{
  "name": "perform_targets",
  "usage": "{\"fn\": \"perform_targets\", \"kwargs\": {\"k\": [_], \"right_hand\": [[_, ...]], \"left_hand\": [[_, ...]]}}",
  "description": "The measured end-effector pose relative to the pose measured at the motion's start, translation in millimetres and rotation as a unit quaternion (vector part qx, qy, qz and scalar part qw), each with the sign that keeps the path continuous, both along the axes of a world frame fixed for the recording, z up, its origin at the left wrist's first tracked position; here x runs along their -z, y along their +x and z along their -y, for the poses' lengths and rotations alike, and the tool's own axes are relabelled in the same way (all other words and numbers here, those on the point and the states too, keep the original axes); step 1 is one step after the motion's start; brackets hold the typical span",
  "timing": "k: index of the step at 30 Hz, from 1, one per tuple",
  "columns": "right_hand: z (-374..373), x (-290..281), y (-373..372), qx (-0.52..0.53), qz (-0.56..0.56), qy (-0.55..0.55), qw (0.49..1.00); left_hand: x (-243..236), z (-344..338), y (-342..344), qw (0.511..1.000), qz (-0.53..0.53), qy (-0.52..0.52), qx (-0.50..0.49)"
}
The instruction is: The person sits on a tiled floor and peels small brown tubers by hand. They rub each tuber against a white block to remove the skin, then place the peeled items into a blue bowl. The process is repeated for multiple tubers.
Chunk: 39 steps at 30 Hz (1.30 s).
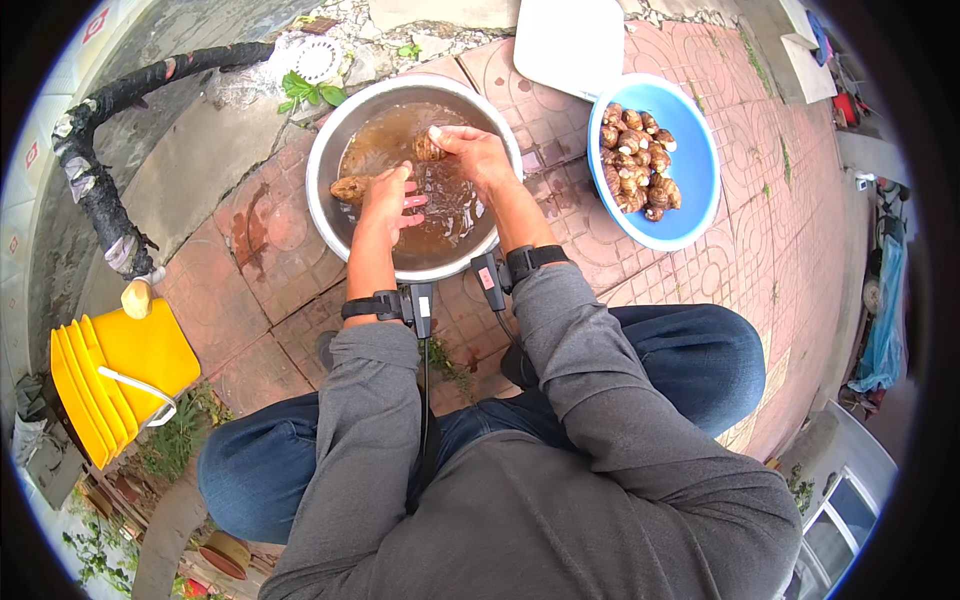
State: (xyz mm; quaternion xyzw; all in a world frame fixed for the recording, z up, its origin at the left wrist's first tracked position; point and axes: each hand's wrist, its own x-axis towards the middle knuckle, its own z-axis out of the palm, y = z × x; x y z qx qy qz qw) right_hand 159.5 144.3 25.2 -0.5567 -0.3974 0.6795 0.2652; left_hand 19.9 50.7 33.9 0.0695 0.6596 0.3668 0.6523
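A wide metal basin [327,222] of murky brown water stands before my knees. Over the water, my right hand [476,156] grips a brown, ringed taro [430,149] between thumb and fingers. My left hand [385,200] is just left of it with its fingers spread, touching or just above the water; nothing shows in its grasp. Beside its wrist, near the basin's left wall, lies a brown oval thing [350,189], perhaps another taro or a scrubber. To the right, a blue basin [704,185] holds several brown taros [636,150] with pale ends.
A white board [568,45] lies beyond the blue basin. At the left stands a yellow bucket [140,350] with a white handle, below a black wrapped pipe [95,185]. A green plant [308,92] grows by the metal basin's far rim. Red patterned tiles [245,300] cover the ground.
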Motion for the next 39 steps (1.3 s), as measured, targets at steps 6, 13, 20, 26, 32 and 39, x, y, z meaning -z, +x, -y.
{"fn": "perform_targets", "kwargs": {"k": [6,13,20,26,32,39], "right_hand": [[-20.0,-21.6,37.4,0.181,-0.076,-0.052,0.979],[-74.6,-5.0,180.3,0.526,-0.318,-0.054,0.787],[-60.3,7.5,136.5,0.405,-0.273,-0.088,0.868],[-12.1,7.9,27.6,-0.149,0.034,-0.126,0.980],[52.7,20.8,-18.7,-0.139,0.076,-0.166,0.973],[60.7,30.6,-35.7,-0.061,0.105,-0.111,0.986]], "left_hand": [[-3.5,-8.9,7.2,0.993,-0.111,0.004,0.045],[15.1,-5.0,-7.9,0.952,-0.244,0.082,-0.164],[12.3,13.6,-40.2,0.816,-0.573,0.046,0.058],[2.5,10.8,-27.6,0.771,-0.594,-0.047,0.226],[27.5,12.4,-21.7,0.914,-0.383,-0.056,0.119],[34.1,17.0,-10.3,0.997,-0.066,-0.025,-0.039]]}}
